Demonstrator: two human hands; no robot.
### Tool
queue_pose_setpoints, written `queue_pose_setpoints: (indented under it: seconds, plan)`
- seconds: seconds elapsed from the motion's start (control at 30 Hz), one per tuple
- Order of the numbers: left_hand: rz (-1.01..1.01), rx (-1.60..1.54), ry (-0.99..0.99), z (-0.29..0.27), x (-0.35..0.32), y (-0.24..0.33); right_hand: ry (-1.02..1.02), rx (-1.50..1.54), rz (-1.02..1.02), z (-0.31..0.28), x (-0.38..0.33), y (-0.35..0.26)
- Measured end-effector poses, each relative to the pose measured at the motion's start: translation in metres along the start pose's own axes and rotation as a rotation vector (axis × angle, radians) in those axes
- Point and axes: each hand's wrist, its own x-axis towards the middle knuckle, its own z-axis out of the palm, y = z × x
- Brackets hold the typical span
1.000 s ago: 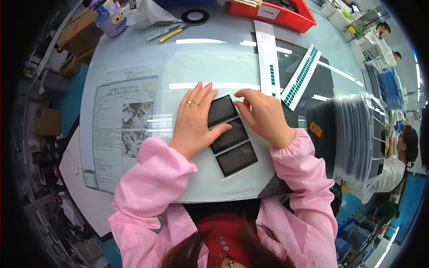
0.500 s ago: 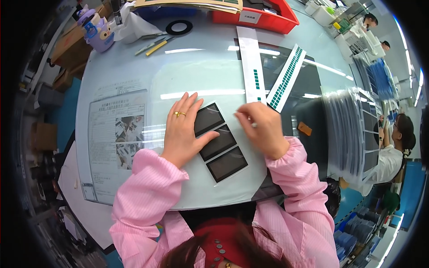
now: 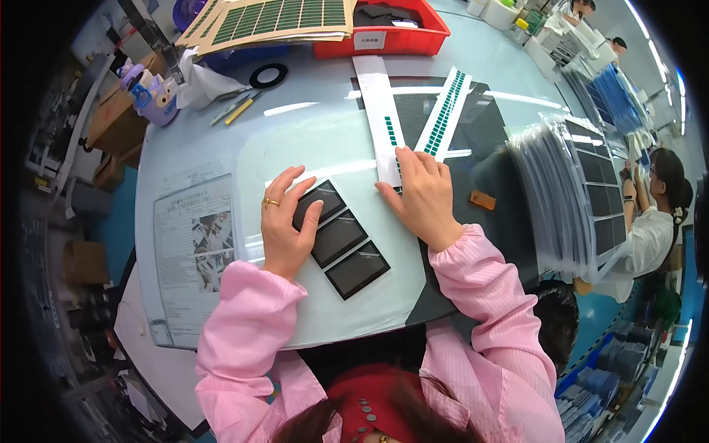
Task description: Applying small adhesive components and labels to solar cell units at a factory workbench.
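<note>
Three dark rectangular panels (image 3: 340, 238) lie in a slanting row on the table, joined by pale borders. My left hand (image 3: 286, 225) rests along the upper left of the row, fingers spread, with the thumb over the top panel. Beyond and to the right, my right hand (image 3: 422, 193) lies over the near end of a white strip (image 3: 375, 96) bearing small green stickers. Its thumb is apart from its fingers, and the fingertips touch the strip; anything tiny beneath them is hidden. A second white strip with rows of green stickers (image 3: 446, 111) slants beside it.
A red bin (image 3: 413, 43) of dark pieces and brown sheets of green stickers (image 3: 277, 21) stand at the back. Black tape (image 3: 255, 78) and a yellow-handled tool (image 3: 240, 111) lie far left. Upright sleeved panels (image 3: 550, 199) stand right, near a seated co-worker (image 3: 653, 236).
My right hand has moved from beside the panels onto the sticker strip, its fingers loosening from a pinch. My left hand's thumb has shifted from the middle panel to the top one. The view has shifted.
</note>
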Motion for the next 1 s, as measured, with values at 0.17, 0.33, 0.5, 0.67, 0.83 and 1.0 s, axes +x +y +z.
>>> queue_pose_setpoints:
  seconds: [0.17,0.33,0.5,0.67,0.83,1.0]
  plan:
    - [0.061,-0.067,0.036,0.010,-0.001,0.015,0.011,0.026,0.049,-0.003,0.000,0.004]
    - [0.117,-0.105,0.010,0.026,-0.001,0.034,0.057,0.039,0.174,-0.009,0.001,0.015]
    - [0.150,-0.115,-0.047,0.036,0.000,0.048,0.212,0.257,0.369,-0.025,0.007,0.025]
    - [0.041,-0.326,-0.068,0.044,0.000,0.058,0.155,0.674,0.003,-0.034,-0.006,-0.043]
    - [0.018,-0.546,-0.071,0.017,0.004,0.044,0.134,0.698,-0.271,-0.051,0.006,-0.049]
    - [-0.482,-1.302,-0.076,-0.012,0.018,0.045,0.333,0.443,-0.245,-0.061,0.022,-0.023]
